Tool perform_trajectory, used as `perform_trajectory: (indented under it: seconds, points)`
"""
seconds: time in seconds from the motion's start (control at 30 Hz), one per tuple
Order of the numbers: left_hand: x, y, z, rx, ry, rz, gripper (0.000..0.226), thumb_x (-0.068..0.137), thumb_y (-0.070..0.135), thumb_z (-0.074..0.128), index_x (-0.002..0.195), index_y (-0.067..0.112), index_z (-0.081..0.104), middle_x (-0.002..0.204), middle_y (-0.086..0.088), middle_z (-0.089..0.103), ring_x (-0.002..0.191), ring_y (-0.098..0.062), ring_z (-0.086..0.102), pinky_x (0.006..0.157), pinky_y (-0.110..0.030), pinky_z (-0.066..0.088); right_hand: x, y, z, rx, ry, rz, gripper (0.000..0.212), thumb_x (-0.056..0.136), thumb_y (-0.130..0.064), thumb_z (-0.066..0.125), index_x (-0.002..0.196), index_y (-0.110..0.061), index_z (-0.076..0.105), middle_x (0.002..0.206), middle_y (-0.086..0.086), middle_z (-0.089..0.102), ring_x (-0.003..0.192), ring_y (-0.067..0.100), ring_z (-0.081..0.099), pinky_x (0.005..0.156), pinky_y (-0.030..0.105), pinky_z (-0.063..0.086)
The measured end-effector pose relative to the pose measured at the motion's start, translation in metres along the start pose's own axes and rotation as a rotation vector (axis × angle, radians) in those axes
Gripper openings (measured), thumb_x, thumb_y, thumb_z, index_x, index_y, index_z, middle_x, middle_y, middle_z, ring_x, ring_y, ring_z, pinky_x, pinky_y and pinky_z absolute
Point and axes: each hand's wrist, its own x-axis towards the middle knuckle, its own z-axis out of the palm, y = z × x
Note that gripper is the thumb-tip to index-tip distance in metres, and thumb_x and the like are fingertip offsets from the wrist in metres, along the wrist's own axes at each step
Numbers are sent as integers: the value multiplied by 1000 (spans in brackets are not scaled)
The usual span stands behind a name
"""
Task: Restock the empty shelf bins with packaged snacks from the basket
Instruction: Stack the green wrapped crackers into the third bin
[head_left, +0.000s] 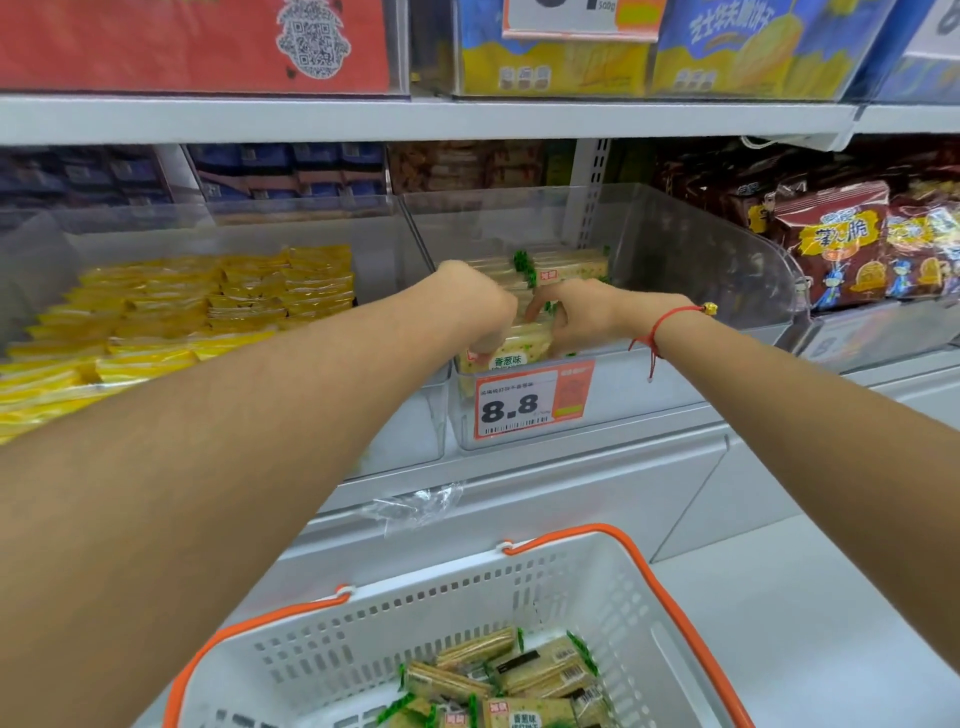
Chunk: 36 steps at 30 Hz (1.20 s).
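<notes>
Both hands, left hand (480, 306) and right hand (576, 317), grip cracker packs (511, 353) at the clear bin (675, 291) front edge; open room lies rightward inside.

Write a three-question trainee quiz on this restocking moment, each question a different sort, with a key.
1. True or false: the basket is empty.
2. Which number shows on the price tag of the clear bin where both hands work? A) 8.8 B) 5.5 C) 12.0
3. Fill in: the bin left of it holds ____ packets.

Key:
1. False; cracker packs lie in it.
2. A.
3. Yellow.
The left hand and right hand both hold the green-trimmed packs at the bin's front.
</notes>
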Motion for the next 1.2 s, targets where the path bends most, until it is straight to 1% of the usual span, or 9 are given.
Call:
perform_trajectory:
  seconds: [0.2,0.3,0.4,0.5,0.57,0.7,0.83,1.07,1.2]
  points:
    - [-17,4,2,80,17,-48,35,101,23,37,133,17,50,136,-4,49,124,-28,46,96,-38,39,-20,0,0,112,-10,75,60,88,-9,62,143,-13,38,137,10,50,127,26,45,102,32,37]
    - [-35,-2,3,1,185,-27,40,96,17,44,135,21,51,136,-6,50,125,-27,42,99,-39,33,-37,1,0,191,114,88,47,90,-14,59,136,-14,49,131,9,55,120,25,52,101,32,40]
    - [-56,-4,12,-168,436,13,37,89,17,52,125,20,60,130,-5,52,123,-26,40,95,-39,33,-56,3,8,108,458,3,38,84,-24,65,121,-20,62,122,10,59,115,30,53,101,39,44]
    - [-87,4,39,-417,657,-53,35,86,16,58,120,24,62,128,1,54,123,-23,39,94,-37,33,-90,-11,37,83,739,-50,28,81,-20,68,109,-16,65,113,7,56,107,24,48,87,24,37]
    - [-105,11,62,-547,691,-112,32,87,16,56,117,26,63,123,1,58,119,-24,43,88,-36,36,-114,-24,63,143,804,-65,18,82,-16,67,99,-15,66,103,6,55,96,20,47,77,24,35]
    - [-139,27,120,-710,581,-180,32,88,16,57,116,29,63,121,3,60,117,-22,49,83,-34,42,-142,-44,122,207,660,-61,14,79,-14,71,91,-20,67,92,-4,53,87,13,45,77,26,38]
    - [-164,41,179,-768,440,-195,33,89,16,56,118,30,62,126,7,59,118,-20,51,84,-34,44,-157,-61,176,226,421,-26,10,85,-17,68,94,-22,67,99,-2,54,102,20,49,79,24,36]
    - [-185,74,294,-976,109,-320,33,88,17,57,119,28,63,125,7,62,113,-18,58,91,-34,46,-165,-86,270,277,8,16,15,88,-14,62,99,-20,69,108,4,61,102,18,54,88,31,45]
    - [-184,102,357,-1070,-127,-349,32,92,16,54,121,27,61,128,5,61,112,-20,58,88,-34,51,-169,-92,323,284,-180,83,18,90,-14,59,106,-17,67,113,2,61,106,19,57,84,30,49]
